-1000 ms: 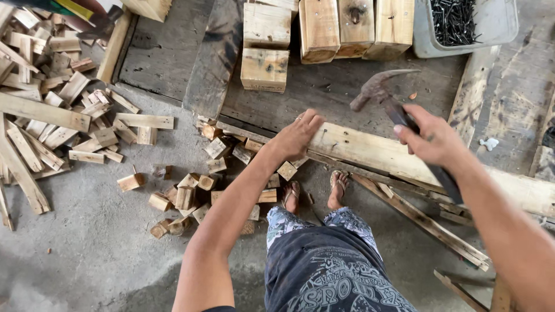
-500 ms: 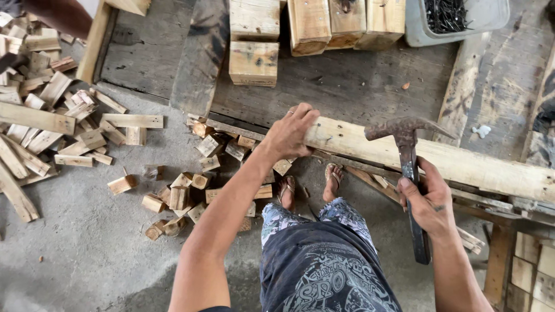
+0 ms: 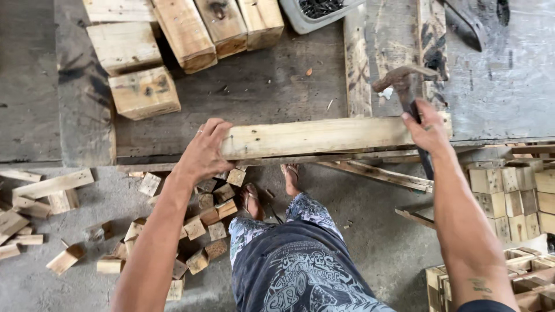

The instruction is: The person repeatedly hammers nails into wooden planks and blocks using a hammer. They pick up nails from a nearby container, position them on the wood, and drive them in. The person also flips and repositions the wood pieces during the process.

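The left hand [image 3: 203,151] lay clasped over the near end of a long pale plank [image 3: 324,136], fingers curled across its top face and thumb under its edge. The plank ran level across the middle of the view, resting on the front edge of a low dark wooden platform [image 3: 260,86]. The right hand [image 3: 429,130] was clenched round the dark handle of a claw hammer [image 3: 408,81], whose rusty head stood raised just above the far end of the plank.

No packages, labels or signs could be made out. At the top edge stood a grey plastic tub [image 3: 312,14] holding dark nails, its corner cut off by the frame. To its left, thick square timber blocks [image 3: 191,29] lay side by side on the platform, with one shorter block [image 3: 144,92] set apart nearer the front. A weathered upright board [image 3: 357,63] ran back from the plank toward the tub.

Below the platform the floor [image 3: 370,231] was bare grey concrete, dusty and scuffed. Small wood offcuts [image 3: 196,225] were scattered in a loose heap just under the left forearm, and longer scraps [image 3: 52,185] lay further left. At the right, small pale cubes [image 3: 509,190] were stacked in tidy rows, with slatted frames [image 3: 520,277] below them. Thin laths [image 3: 381,173] lay slantwise beneath the plank. The person's feet in sandals [image 3: 272,190] stood against the platform edge, above patterned trousers.
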The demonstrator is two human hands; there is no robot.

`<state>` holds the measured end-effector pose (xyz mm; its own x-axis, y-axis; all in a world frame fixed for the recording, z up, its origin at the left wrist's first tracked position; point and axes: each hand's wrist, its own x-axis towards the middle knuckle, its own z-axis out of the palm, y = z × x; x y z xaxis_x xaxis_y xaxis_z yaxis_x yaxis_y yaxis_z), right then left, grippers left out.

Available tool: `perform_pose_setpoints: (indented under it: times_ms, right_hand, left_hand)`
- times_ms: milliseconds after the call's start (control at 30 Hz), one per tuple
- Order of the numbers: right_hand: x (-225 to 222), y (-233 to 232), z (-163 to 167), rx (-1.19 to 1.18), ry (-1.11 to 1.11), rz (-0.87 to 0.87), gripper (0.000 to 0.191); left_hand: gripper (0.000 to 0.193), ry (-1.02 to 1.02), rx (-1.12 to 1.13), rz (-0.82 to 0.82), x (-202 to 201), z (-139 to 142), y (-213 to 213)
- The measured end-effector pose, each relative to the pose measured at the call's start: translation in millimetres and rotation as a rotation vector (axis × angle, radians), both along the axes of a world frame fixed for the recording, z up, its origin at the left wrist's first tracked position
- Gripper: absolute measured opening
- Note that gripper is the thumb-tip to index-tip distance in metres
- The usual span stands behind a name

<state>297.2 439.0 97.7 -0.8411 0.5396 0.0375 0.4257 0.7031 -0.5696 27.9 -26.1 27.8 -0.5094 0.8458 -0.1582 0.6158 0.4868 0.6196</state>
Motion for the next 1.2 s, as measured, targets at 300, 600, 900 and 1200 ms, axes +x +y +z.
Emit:
perform_pose_setpoints:
  times_ms: [300, 600, 900, 1200]
  right_hand:
    - [22, -12, -2, 0.275, -0.153, 0.078, 0.039]
    - [29, 3, -34, 0.294, -0.188, 0.112, 0.041]
    - [25, -18, -57, 0.056, -0.135, 0.012, 0.042]
    - [18, -14, -48, -0.122, -0.018, -0.024, 0.048]
  left_hand:
    - [0.106, -0.007, -0.036, 0.008, 2, -1, 8]
    - [0.085, -0.857, 0.476, 0.28, -9, -29, -28]
    - [0.039, -0.578, 0.518, 0.449, 4, -57, 5]
    - [0.037, -0.59, 0.346, 0.43, -9, -37, 6]
